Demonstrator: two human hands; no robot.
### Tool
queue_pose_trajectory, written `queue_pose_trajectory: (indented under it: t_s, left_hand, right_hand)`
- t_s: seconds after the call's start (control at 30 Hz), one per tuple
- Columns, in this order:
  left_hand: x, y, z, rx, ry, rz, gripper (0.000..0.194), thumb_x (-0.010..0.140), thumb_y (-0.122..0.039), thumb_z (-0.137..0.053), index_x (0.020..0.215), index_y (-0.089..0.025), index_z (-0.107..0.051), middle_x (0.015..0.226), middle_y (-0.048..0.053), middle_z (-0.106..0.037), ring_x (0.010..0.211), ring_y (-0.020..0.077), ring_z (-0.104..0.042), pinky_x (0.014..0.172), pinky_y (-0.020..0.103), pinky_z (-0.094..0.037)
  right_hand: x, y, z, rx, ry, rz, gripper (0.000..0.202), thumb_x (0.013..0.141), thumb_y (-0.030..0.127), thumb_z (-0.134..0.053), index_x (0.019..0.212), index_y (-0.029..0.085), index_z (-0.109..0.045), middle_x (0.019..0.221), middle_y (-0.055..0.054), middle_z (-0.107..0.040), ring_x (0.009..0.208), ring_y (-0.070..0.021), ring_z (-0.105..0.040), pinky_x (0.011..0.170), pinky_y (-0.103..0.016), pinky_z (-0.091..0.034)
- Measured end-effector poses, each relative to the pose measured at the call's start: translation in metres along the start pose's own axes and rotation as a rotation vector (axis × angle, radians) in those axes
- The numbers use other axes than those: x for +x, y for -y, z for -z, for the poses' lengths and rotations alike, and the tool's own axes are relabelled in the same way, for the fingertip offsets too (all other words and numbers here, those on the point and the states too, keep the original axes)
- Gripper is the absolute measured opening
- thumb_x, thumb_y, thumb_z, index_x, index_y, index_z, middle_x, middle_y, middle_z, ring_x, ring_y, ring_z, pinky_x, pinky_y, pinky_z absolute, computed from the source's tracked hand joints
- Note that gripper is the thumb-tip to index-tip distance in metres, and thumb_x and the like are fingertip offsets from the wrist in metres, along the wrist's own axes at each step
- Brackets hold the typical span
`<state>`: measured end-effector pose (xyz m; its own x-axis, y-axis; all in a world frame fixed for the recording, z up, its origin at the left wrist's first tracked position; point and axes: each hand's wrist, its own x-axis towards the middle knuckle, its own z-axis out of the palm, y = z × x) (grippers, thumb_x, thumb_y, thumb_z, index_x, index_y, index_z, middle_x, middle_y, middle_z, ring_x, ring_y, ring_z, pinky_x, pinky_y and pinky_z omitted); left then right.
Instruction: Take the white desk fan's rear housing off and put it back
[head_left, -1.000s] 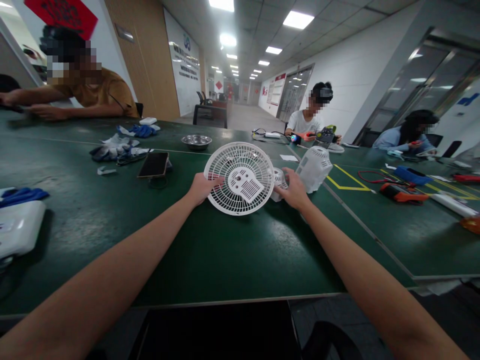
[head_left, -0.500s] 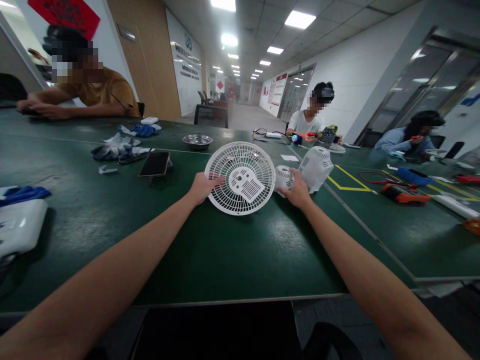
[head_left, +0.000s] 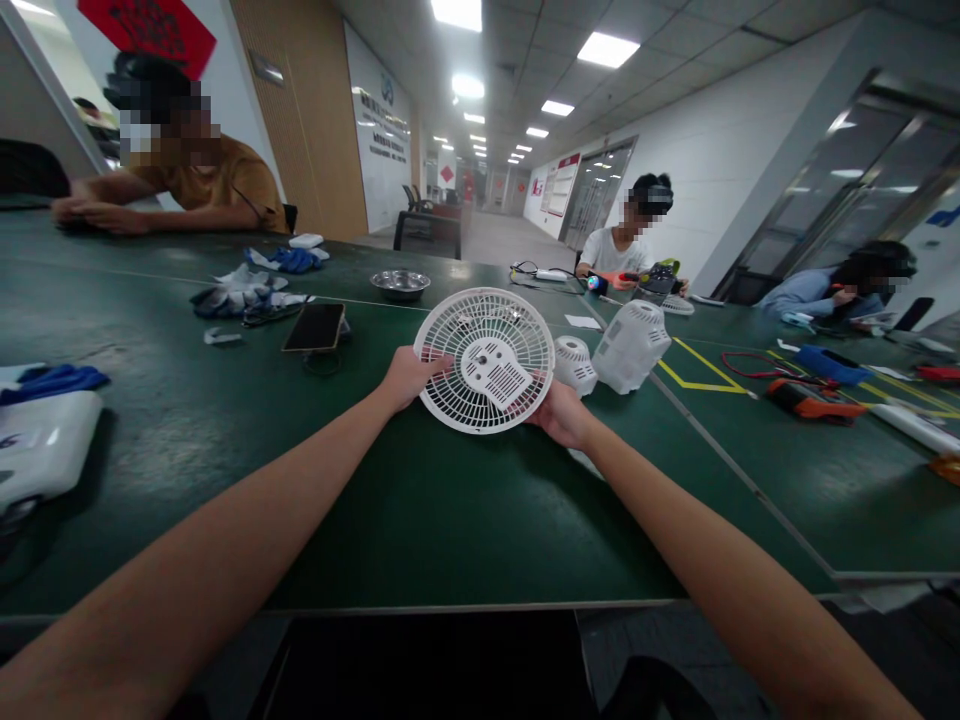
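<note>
A round white fan grille [head_left: 484, 362] is held up over the green table, tilted with its slotted centre plate facing me. My left hand [head_left: 412, 378] is closed on the left rim, thumb across the front bars. At the lower right rim, my right hand [head_left: 559, 412] grips the same grille, its fingers partly hidden behind the bars. Just past the right hand stands a small white vented cover [head_left: 574, 367]. Beside that cover is a larger white plastic housing [head_left: 632, 346] with slots near its top.
A metal bowl [head_left: 400, 284], a phone on a stand [head_left: 313, 328] and gloves [head_left: 244, 292] lie beyond my left hand. A white device [head_left: 49, 445] sits at far left. To the right are an orange-black multimeter [head_left: 814, 400] and yellow tape [head_left: 694, 383]. Several people sit around the table.
My right hand has let go of the small white cover and moved left and down onto the grille's right rim. The left hand keeps its hold. The view has shifted slightly.
</note>
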<state>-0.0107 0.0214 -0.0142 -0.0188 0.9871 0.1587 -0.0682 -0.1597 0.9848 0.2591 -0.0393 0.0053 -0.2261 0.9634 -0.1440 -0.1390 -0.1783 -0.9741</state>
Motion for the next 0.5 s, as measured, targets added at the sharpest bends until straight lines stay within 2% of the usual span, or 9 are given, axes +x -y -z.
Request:
queue_pose_trajectory:
  t_s: [0.1, 0.23, 0.3, 0.37, 0.5]
  left_hand:
    - [-0.008, -0.009, -0.003, 0.022, -0.025, -0.037, 0.02, 0.072, -0.02, -0.084, 0.087, -0.011, -0.075, 0.084, 0.01, -0.076, 0.075, 0.0228, -0.072, 0.077, 0.041, -0.06]
    - [-0.016, -0.018, -0.006, 0.095, -0.037, -0.168, 0.021, 0.074, -0.027, -0.083, 0.087, -0.013, -0.075, 0.081, 0.009, -0.075, 0.074, 0.0234, -0.071, 0.075, 0.041, -0.059]
    - [-0.015, -0.015, -0.006, 0.109, -0.016, -0.192, 0.023, 0.076, -0.032, -0.082, 0.087, -0.014, -0.075, 0.081, 0.009, -0.075, 0.075, 0.0234, -0.071, 0.076, 0.04, -0.058]
    - [-0.011, -0.01, -0.006, 0.075, 0.019, -0.159, 0.028, 0.079, -0.04, -0.079, 0.088, -0.014, -0.074, 0.082, 0.009, -0.075, 0.077, 0.0232, -0.071, 0.076, 0.038, -0.057]
    - [-0.001, -0.001, -0.004, -0.081, 0.11, -0.021, 0.054, 0.088, -0.066, -0.057, 0.099, -0.014, -0.071, 0.092, 0.011, -0.075, 0.081, 0.0225, -0.07, 0.064, 0.031, -0.054]
  right_hand:
    - [-0.008, 0.001, -0.011, 0.113, 0.107, -0.058, 0.032, 0.097, 0.049, -0.044, 0.106, 0.025, -0.063, 0.095, -0.004, -0.075, 0.088, -0.0206, -0.072, 0.082, -0.041, -0.06]
    - [-0.016, 0.006, -0.019, 0.199, 0.207, -0.053, 0.033, 0.096, 0.048, -0.048, 0.113, 0.024, -0.062, 0.107, -0.005, -0.075, 0.099, -0.0229, -0.072, 0.087, -0.042, -0.061]
    - [-0.015, 0.005, -0.021, 0.243, 0.171, -0.014, 0.031, 0.094, 0.045, -0.051, 0.116, 0.026, -0.061, 0.109, -0.004, -0.074, 0.1, -0.0226, -0.071, 0.086, -0.042, -0.061]
    - [-0.012, 0.002, -0.021, 0.271, 0.117, 0.028, 0.029, 0.092, 0.043, -0.053, 0.116, 0.027, -0.059, 0.109, -0.002, -0.074, 0.099, -0.0226, -0.071, 0.084, -0.042, -0.062]
    - [-0.004, -0.001, -0.013, 0.223, -0.005, 0.197, 0.031, 0.088, 0.046, -0.06, 0.113, 0.029, -0.054, 0.107, -0.001, -0.071, 0.096, -0.0235, -0.07, 0.08, -0.044, -0.062]
